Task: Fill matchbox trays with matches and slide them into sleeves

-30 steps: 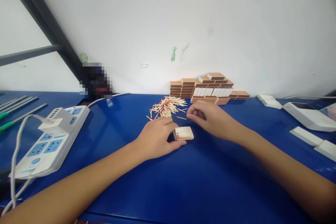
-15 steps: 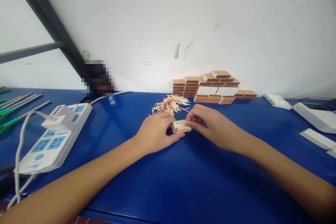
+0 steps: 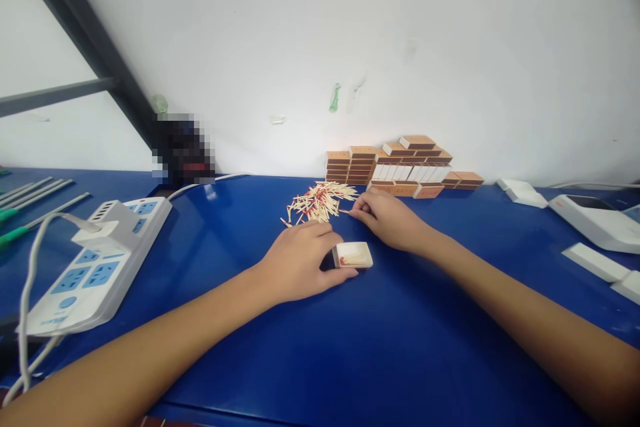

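My left hand [image 3: 305, 260] is closed round the left end of a small matchbox [image 3: 367, 252] resting on the blue table. The box's inside faces up, and several red-tipped matches lie along its near side. Up and to the right of it, my right hand [image 3: 381, 217] is in a pinch, thumb against fingertips, with a match [image 3: 345, 211] sticking out to the left. Just beyond both hands spreads a loose pile of matches [image 3: 320, 201], its right edge close to my right fingertips.
Matchboxes [image 3: 413, 172] stand stacked against the wall. At left are a white power strip [image 3: 117, 277] with a cable and green-handled rods [image 3: 20, 233]. On the right sit a white device with a dark display [image 3: 595, 223] and white blocks [image 3: 595, 261].
My right hand has moved from the matchbox up to the edge of the match pile, a match now in its pinch. The box, uncovered, has shifted slightly right and nearer in view.
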A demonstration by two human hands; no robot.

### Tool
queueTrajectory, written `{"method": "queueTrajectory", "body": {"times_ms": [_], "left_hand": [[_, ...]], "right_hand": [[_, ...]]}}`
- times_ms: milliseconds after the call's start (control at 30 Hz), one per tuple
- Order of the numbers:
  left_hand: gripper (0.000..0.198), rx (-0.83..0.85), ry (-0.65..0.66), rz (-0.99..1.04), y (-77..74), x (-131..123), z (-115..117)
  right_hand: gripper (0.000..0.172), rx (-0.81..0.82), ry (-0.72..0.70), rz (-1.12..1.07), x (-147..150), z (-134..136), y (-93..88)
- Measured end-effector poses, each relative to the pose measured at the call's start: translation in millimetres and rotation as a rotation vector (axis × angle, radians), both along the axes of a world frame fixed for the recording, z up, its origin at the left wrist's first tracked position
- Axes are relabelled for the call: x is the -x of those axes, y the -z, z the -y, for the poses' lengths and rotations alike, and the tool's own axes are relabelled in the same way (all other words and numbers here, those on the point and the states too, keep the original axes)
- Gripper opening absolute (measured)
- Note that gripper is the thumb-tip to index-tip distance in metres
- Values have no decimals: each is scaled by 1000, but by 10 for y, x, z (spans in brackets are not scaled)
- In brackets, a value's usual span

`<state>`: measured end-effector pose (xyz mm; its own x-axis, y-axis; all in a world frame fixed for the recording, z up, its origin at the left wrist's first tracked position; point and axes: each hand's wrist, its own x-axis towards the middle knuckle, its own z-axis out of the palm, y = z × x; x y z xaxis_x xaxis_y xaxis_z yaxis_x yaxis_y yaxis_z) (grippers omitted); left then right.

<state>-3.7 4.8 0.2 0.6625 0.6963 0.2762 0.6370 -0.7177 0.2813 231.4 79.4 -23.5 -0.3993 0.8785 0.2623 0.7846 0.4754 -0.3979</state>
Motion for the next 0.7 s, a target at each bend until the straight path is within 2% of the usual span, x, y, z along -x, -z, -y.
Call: {"method": "queueTrajectory", "body": {"times_ms": [100,233,367,500,600,700], "left_hand": [[34,3,-62,17,12,21,-38],[34,-14,-144,50,25,43,-81],[34,-18,-139,66,28,39,-83],[32,0,-112,54,13,25,-61],[32,1,-76,42,0,16,-32],[35,-31,30,48,-4,10,4]], "right_hand": [[15,2,15,15,-7,71,-58],[17,18,-40,-50,-31,289,-260],[19,96,-188,-36,52,592,-433],[19,103,-221,-51,150,702,-447],[19,87,-104,-161,145,574,-409],[24,92,148,-195,134,335,-357]]}}
